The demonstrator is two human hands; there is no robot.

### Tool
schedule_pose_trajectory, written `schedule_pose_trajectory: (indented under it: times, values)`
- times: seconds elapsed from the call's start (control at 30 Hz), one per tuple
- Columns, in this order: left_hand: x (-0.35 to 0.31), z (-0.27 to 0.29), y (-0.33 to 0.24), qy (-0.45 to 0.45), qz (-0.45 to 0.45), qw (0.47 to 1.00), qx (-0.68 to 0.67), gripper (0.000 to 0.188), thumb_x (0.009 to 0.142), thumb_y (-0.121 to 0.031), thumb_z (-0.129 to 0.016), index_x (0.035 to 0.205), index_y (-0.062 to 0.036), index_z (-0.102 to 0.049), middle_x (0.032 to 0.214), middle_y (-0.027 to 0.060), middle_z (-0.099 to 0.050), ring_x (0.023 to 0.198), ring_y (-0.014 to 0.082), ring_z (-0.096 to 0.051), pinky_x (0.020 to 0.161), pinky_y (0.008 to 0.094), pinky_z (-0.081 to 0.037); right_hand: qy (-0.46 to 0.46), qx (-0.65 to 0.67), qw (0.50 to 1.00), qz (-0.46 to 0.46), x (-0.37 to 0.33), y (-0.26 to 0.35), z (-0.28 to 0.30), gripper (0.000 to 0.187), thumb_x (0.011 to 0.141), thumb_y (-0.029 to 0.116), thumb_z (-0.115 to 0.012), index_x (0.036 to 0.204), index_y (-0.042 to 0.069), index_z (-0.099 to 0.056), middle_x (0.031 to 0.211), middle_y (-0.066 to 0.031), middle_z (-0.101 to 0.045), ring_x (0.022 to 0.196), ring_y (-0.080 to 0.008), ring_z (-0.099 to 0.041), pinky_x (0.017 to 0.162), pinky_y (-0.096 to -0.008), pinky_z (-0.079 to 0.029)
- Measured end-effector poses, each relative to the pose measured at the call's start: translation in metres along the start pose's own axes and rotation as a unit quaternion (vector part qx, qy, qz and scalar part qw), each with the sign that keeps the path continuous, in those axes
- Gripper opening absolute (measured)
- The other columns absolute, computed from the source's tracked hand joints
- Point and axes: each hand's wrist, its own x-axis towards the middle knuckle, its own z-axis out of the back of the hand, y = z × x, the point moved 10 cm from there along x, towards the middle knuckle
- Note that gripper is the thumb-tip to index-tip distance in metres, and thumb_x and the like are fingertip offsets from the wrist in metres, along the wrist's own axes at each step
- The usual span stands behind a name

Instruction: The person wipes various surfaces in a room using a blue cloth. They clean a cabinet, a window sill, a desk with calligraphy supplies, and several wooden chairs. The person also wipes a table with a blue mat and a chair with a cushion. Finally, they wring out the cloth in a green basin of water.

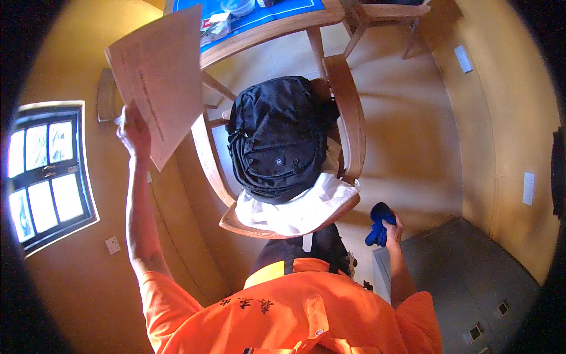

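Note:
My left hand [135, 130] is raised at the left, closed on the lower edge of a flat brown cardboard sheet [162, 82] with faint print on it. At the right, low beside the chair, my right hand [394, 229] grips a crumpled dark blue cloth [379, 225]; its exact kind is unclear. Between my arms, a black backpack [277, 138] rests on a wooden chair [352, 118]. A white cloth or bag [295, 206] lies on the chair by the backpack, on my side.
Beyond the chair stands a wooden table [271, 36] with a blue mat [283, 10], a clear plastic packet [215, 28] and a round container [237, 6]. A barred window [50, 171] is at left. A dark grey box-like surface [466, 277] stands at right.

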Motion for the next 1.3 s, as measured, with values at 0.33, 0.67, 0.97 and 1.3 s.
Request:
schedule_pose_trajectory:
  times: [0.33,0.67,0.97,1.3]
  values:
    - [-0.015,0.019,-0.017,0.085,-0.065,0.985,-0.135,0.026,0.090,-0.003,-0.051,0.115,-0.0071,-0.060,0.074,0.0145,-0.063,0.058,0.0263,-0.063,0.056,0.0335,-0.052,-0.046,-0.194,0.979,0.042,-0.053,0.014,-0.015,0.047,0.072,0.007,-0.068,0.118,0.003,-0.059,0.102,-0.0115,-0.063,0.089,-0.0240,-0.060,0.087,-0.0347,-0.048]
    - [-0.176,-0.075,-0.248,0.335,-0.275,0.895,-0.104,0.032,0.086,-0.007,-0.046,0.113,0.0085,-0.050,0.072,0.0127,-0.063,0.058,0.0254,-0.065,0.049,0.0349,-0.052,0.023,-0.025,0.999,0.024,-0.096,0.000,-0.057,0.050,0.068,0.008,-0.069,0.116,0.000,-0.059,0.098,-0.0107,-0.065,0.086,-0.0227,-0.062,0.082,-0.0349,-0.049]
    - [-0.273,-0.168,-0.329,0.605,-0.165,0.746,-0.224,0.031,0.092,-0.026,-0.044,0.104,-0.0027,-0.061,0.109,0.0221,-0.060,0.091,0.0381,-0.062,0.080,0.0536,-0.046,0.024,-0.099,0.994,0.034,-0.136,0.000,-0.056,0.048,0.068,0.007,-0.065,0.115,-0.001,-0.060,0.101,-0.0099,-0.067,0.088,-0.0204,-0.064,0.083,-0.0337,-0.051]
    - [-0.231,-0.136,-0.266,0.452,-0.086,0.852,-0.249,0.045,0.093,-0.040,-0.049,0.113,-0.0007,-0.059,0.105,0.0196,-0.064,0.075,0.0324,-0.067,0.065,0.0429,-0.055,0.017,0.088,0.996,-0.019,-0.127,0.023,-0.030,0.044,0.068,0.005,-0.068,0.111,-0.001,-0.060,0.096,-0.0092,-0.065,0.088,-0.0204,-0.061,0.083,-0.0347,-0.050]
